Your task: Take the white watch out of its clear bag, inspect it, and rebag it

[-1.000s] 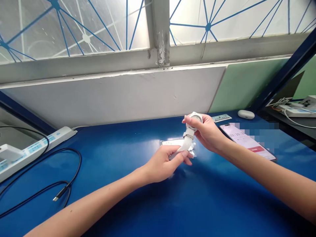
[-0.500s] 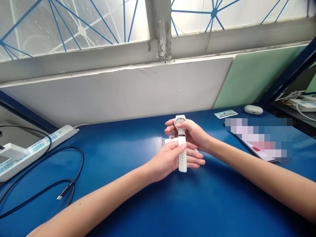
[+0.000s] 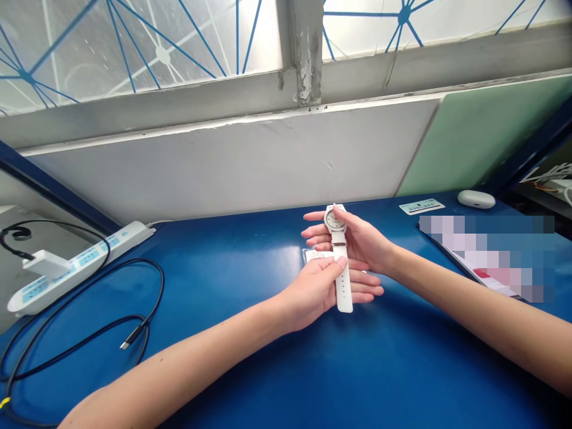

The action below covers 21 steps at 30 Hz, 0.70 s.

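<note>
A white wristwatch (image 3: 342,280) with a round dial and a holed strap is held between both hands above the blue desk. My left hand (image 3: 313,291) pinches the strap, its thumb on top and the fingers stretched out beneath. Higher up, my right hand (image 3: 361,238) grips the watch at its case, the thumb lying over the dial's edge and the other fingers behind. Partly hidden behind my left hand lies a small clear packet with a white printed label (image 3: 316,255).
A white power strip (image 3: 84,262) with a plugged-in charger (image 3: 47,264) and a looped black cable (image 3: 149,316) lies at the left. On the right are a card (image 3: 422,206), a white earbud case (image 3: 476,199) and a flat device (image 3: 485,274) with a blurred-out screen.
The whole view has shifted, so hands and desk items appear slightly further right. Both hands keep hold of the watch, and my right thumb has moved up toward the dial's upper edge.
</note>
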{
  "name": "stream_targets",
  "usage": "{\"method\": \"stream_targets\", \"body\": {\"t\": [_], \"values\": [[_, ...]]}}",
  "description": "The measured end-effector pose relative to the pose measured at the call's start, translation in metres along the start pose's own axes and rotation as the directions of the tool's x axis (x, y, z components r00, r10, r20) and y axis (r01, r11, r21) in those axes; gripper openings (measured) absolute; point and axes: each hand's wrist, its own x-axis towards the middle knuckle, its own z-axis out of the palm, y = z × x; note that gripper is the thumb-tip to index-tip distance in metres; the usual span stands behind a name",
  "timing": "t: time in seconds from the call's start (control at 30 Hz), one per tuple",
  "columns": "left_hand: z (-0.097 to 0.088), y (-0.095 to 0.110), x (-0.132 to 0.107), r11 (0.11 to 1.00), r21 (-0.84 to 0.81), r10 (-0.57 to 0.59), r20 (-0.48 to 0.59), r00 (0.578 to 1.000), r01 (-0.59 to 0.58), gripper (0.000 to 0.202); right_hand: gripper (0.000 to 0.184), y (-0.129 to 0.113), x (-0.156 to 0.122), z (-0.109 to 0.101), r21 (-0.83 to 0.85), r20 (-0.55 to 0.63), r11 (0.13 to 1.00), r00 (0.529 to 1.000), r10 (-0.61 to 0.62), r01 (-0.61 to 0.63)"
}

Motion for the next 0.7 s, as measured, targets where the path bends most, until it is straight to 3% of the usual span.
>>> {"method": "stream_targets", "body": {"t": [0.13,0.43,0.7], "values": [[-0.001,0.0,0.001,1.0,0.015,-0.014,-0.002,1.0,0.014,0.032,0.058,-0.006,-0.002,0.0,-0.033,0.055,0.999,0.998,0.016,-0.014],[0.004,0.008,-0.002,0.995,0.072,-0.063,-0.071,0.995,0.068,0.031,0.058,-0.014,-0.005,0.004,0.102,0.088,0.988,0.99,0.11,-0.119],[0.003,0.008,-0.001,0.994,0.066,-0.078,-0.065,0.995,0.083,0.037,0.06,-0.017,-0.005,0.003,0.159,0.134,0.981,0.987,0.088,-0.109]]}}
